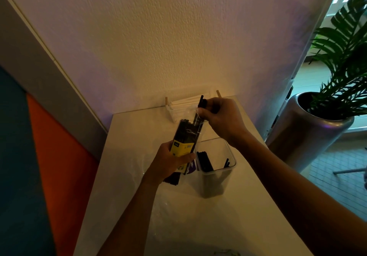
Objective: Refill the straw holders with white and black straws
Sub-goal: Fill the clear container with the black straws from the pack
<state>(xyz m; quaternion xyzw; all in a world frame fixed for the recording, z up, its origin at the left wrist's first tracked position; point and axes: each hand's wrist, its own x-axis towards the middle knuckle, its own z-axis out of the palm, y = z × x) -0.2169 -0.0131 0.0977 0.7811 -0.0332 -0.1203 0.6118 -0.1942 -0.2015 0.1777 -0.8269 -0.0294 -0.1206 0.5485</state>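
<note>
One straw pack [185,136], one clear holder [216,168].

Dim in here, warm yellow glow on the wall [178,47] beyond my grip, cool daylight spilling in from the doorway [309,81] to its right. My arms read dark, edges bend wide, detail soft and grainy.

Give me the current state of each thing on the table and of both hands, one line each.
Pack of black straws: open at the top, tilted, held off the table.
Left hand: grips the pack's lower end.
Right hand: pinches a few black straws at the pack's mouth.
Clear holder: upright, partly filled with black straws.
White straws: lying by the wall.
</note>
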